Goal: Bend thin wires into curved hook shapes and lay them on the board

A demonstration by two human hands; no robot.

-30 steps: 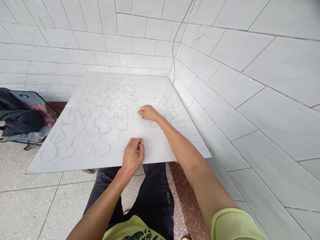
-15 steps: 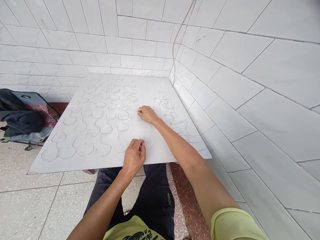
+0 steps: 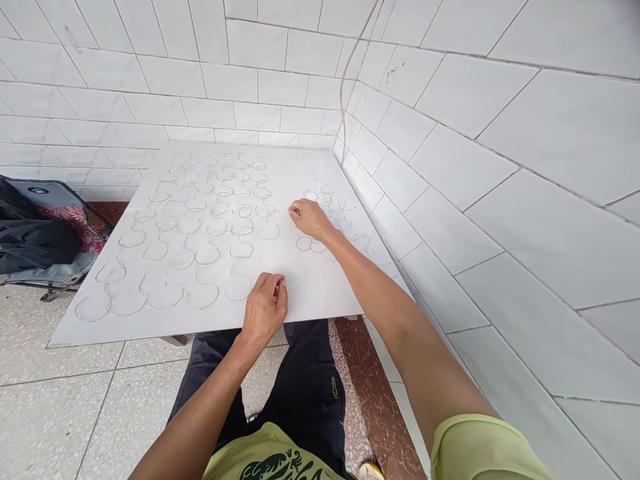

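The thin, grey, curved pieces, which look like wire, lie in rows on the left of the white flat table board; a looser tangle of similar grey loops lies on the right. The right hand is between these two groups, its thumb and finger bent toward each other; I cannot tell whether they grip a piece. The left hand is curled at the near edge, fingertips close together; what is between them, if anything, I also cannot tell.

The main danger, I judge, is hooking: the loops on the right overlap, so pulling one may drag others. The right forearm is low near the tangle and could brush it. The left hand is just beside the nearest curve, so a small move to the left could push it out of its row.

A bare strip runs from near to far between the groups, giving room. On the right, the white tiled wall limits sideways movement.
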